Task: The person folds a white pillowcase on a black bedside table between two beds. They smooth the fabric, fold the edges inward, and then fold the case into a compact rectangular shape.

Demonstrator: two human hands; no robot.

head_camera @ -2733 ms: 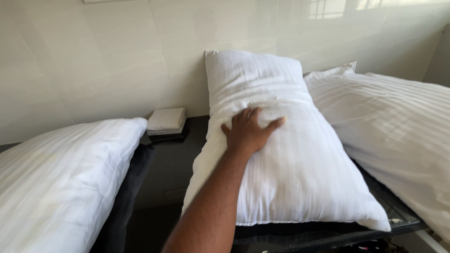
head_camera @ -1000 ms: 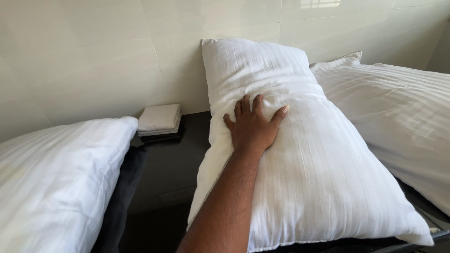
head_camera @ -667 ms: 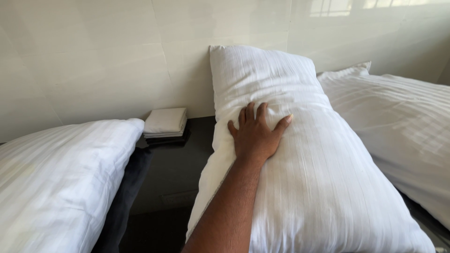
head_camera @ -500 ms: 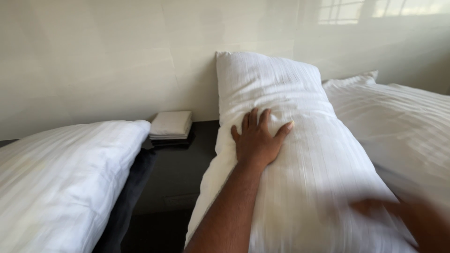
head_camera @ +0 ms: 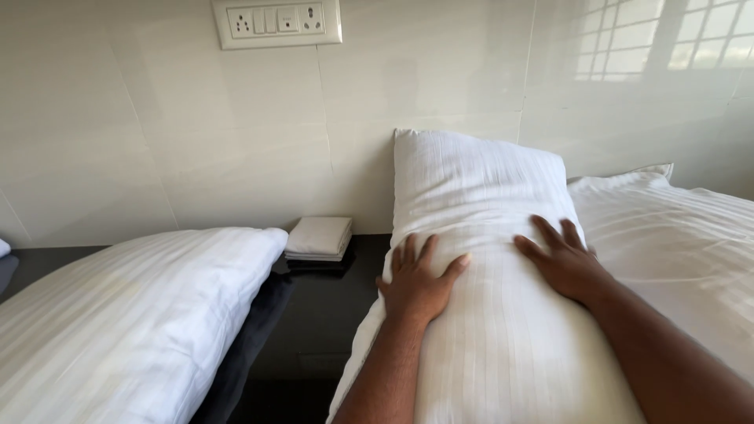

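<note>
Head view showed your left hand and right hand pressed flat, fingers spread, on the white pillow, which leaned against the tiled wall. Your left hand sat at its nine o'clock edge, your right toward three; a folded cloth lay at ten o'clock.

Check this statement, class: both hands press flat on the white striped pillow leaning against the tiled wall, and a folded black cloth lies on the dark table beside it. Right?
Not quite. In the head view the folded cloth is white, not black. The rest holds: left hand and right hand press flat on the pillow against the wall, beside the dark table.
</note>
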